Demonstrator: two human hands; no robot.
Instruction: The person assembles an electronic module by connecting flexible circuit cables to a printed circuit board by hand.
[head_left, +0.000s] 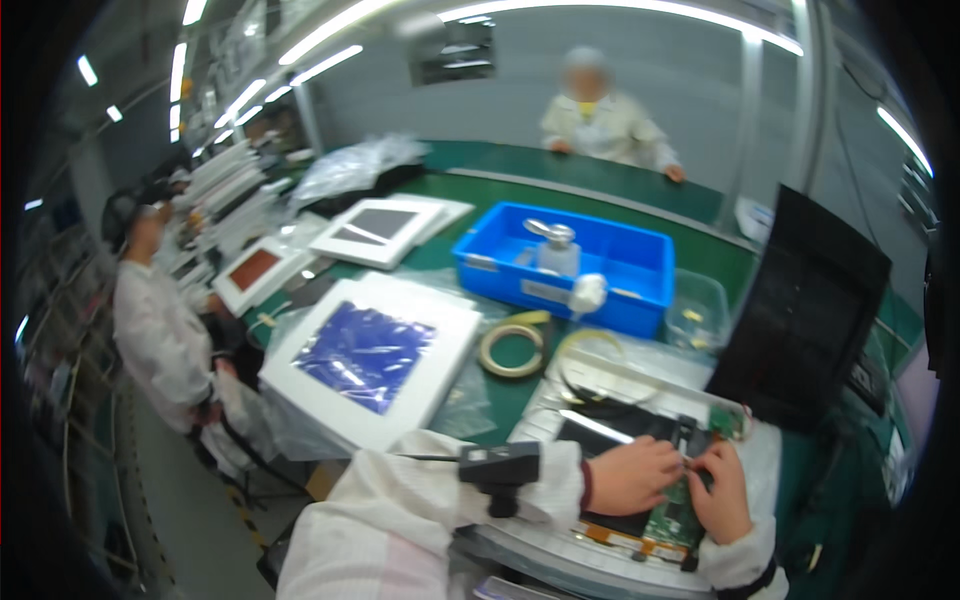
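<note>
An opened electronic device lies before me, with a silver frame (590,350), a green circuit board (672,518) and black flat parts (590,432) inside. My left hand (632,476) rests over the board's left side, its fingertips pressed together near a small connector area. From the right, my right hand (722,496) meets it there, thumb and forefinger pinched. Whatever is between the fingers of either hand is too small to make out. An orange strip (630,543) runs along the device's near edge.
A blue bin (470,272) holding a pump bottle (558,256) stands behind the device. Left of it lie a tape roll (512,350) and a white-framed panel with blue film (370,355). A black screen (805,305) rises at right. Co-workers are at left and across the bench.
</note>
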